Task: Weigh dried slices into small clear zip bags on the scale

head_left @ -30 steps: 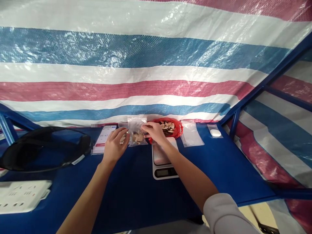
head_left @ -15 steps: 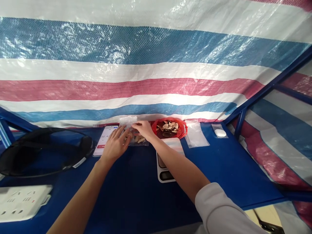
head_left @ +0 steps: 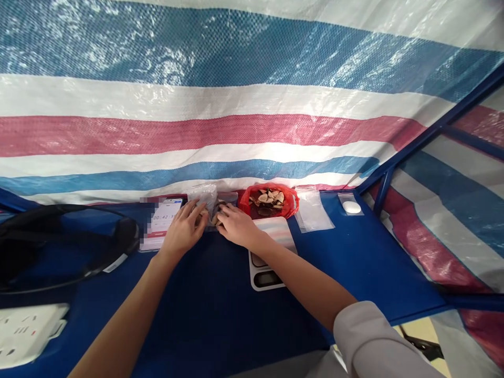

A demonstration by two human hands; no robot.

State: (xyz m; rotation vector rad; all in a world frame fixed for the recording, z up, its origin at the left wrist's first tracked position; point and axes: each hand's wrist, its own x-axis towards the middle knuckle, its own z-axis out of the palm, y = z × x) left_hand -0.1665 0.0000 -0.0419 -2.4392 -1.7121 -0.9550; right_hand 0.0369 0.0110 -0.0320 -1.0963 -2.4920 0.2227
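My left hand (head_left: 182,230) and my right hand (head_left: 234,224) both rest on a small clear plastic bag (head_left: 208,201) holding pale dried slices, which lies on the blue table (head_left: 205,310) by the striped tarp wall. Their fingers press on the bag from either side. Right of my right hand sits a red bag (head_left: 269,200) of dried slices, open at the top. A white kitchen scale (head_left: 271,242) lies under my right forearm.
A phone showing a timer (head_left: 162,222) lies left of my left hand. Empty clear bags (head_left: 313,212) and a small white object in a bag (head_left: 350,207) lie at the right. A black round object (head_left: 59,244) and a white power strip (head_left: 27,333) sit at the left.
The clear bag was held upright between both hands; it has come down onto the table near the wall, and both hands now press on it. The view shifted slightly.
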